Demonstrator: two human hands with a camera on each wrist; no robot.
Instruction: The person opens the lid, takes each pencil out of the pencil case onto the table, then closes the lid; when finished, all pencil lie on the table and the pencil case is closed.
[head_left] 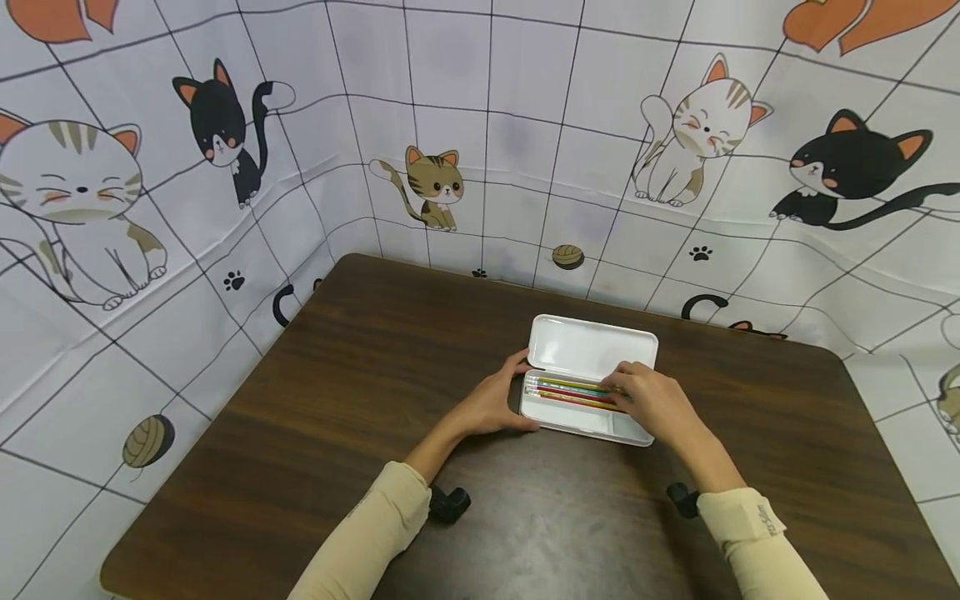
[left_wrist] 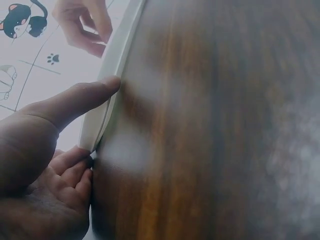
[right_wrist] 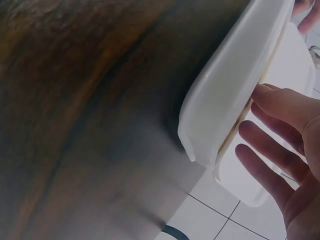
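An open white pencil case (head_left: 566, 414) lies on the table, its lid (head_left: 592, 346) tipped back. Several pencils (head_left: 573, 396), with yellow, red and teal bodies, lie side by side inside. My left hand (head_left: 491, 406) holds the left end of the case, thumb on the front wall and fingers towards the hinge side. Over the right part of the tray, my right hand (head_left: 651, 402) pinches at the right ends of the pencils with thumb and forefinger. Its other fingers (right_wrist: 267, 170) are spread over the case in the right wrist view. The fingertips hide those pencil ends.
The dark wooden table (head_left: 360, 358) runs out around the case. Cloth printed with cats and grid lines (head_left: 517, 150) hangs behind it and at both sides. Black wrist straps (head_left: 450, 505) show near both sleeves.
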